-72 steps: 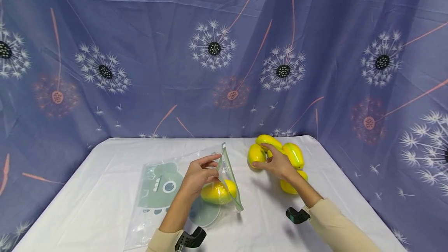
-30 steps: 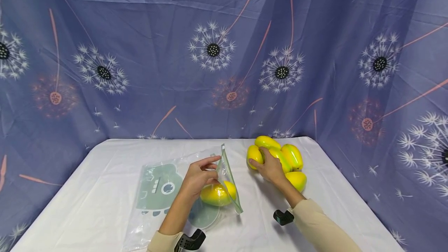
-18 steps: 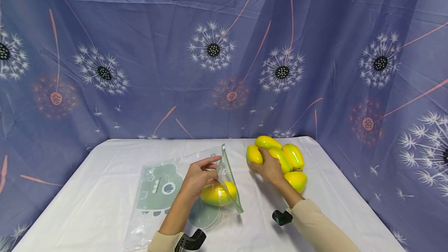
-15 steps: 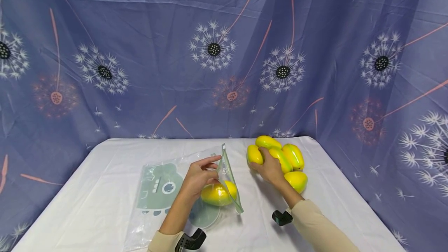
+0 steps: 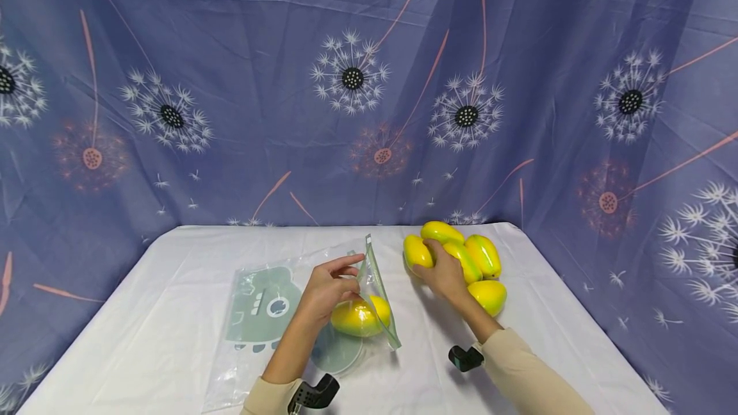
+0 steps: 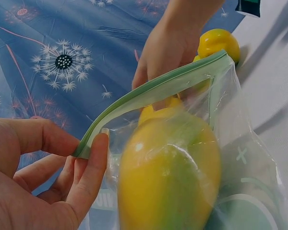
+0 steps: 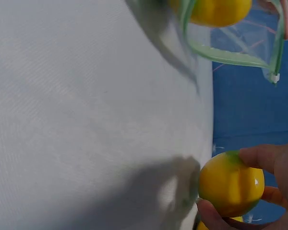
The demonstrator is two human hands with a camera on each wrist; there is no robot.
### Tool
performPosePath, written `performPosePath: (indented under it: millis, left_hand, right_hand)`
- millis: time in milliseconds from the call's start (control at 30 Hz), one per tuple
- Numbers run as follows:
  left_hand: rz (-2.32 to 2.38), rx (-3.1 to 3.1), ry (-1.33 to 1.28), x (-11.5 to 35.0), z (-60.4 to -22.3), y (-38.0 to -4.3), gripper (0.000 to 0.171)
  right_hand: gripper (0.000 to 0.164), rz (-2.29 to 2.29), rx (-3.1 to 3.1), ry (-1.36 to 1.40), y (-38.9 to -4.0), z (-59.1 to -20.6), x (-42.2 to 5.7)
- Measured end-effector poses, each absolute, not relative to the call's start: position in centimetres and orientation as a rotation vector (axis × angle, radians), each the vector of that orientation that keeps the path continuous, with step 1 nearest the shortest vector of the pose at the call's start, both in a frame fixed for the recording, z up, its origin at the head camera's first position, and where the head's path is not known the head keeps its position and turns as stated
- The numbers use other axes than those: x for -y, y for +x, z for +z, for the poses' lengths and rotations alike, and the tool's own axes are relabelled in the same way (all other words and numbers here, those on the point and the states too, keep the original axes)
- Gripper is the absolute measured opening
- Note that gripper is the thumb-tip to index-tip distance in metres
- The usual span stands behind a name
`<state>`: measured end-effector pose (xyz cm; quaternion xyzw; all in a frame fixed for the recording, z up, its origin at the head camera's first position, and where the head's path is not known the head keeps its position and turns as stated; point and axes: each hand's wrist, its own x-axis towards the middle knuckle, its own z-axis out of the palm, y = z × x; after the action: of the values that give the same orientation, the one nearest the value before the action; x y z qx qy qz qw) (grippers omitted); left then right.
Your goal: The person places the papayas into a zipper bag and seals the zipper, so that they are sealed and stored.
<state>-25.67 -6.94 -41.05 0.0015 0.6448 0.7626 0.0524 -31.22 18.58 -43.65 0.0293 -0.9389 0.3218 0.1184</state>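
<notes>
A clear zip bag (image 5: 262, 312) with a green cartoon-creature print lies on the white table, its green-edged mouth raised and facing right. My left hand (image 5: 325, 290) pinches the bag's edge between thumb and finger, plain in the left wrist view at the green zip strip (image 6: 153, 88). One yellow-green mango (image 5: 353, 317) lies inside the bag near the mouth. My right hand (image 5: 445, 274) grips the leftmost mango (image 5: 416, 252) of a group at the back right. In the right wrist view, thumb and fingers curl round that mango (image 7: 230, 184).
Several other mangoes, among them a rear mango (image 5: 442, 232), a right mango (image 5: 484, 256) and a near mango (image 5: 489, 297), lie close round my right hand. A blue dandelion-print curtain (image 5: 265, 114) hangs behind and beside the white table (image 5: 144, 338).
My right hand has come down over the leftmost mango and closed its fingers round it. That mango has shifted slightly left. My left hand and the bag stay in place.
</notes>
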Motion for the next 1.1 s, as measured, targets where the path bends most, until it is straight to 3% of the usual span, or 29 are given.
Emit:
performPosePath:
  millis: [733, 1100]
  left_hand:
    - [2.335, -1.924, 0.011, 7.1, -41.3, -25.8, 0.061]
    - [2.321, -1.914, 0.003, 7.3, -41.2, -25.9, 0.063]
  right_hand:
    - [0.071, 1.406, 2.769, 0.072, -29.8, -39.3, -19.2]
    - [0.070, 1.638, 2.856, 0.215, -28.8, -36.8, -19.6]
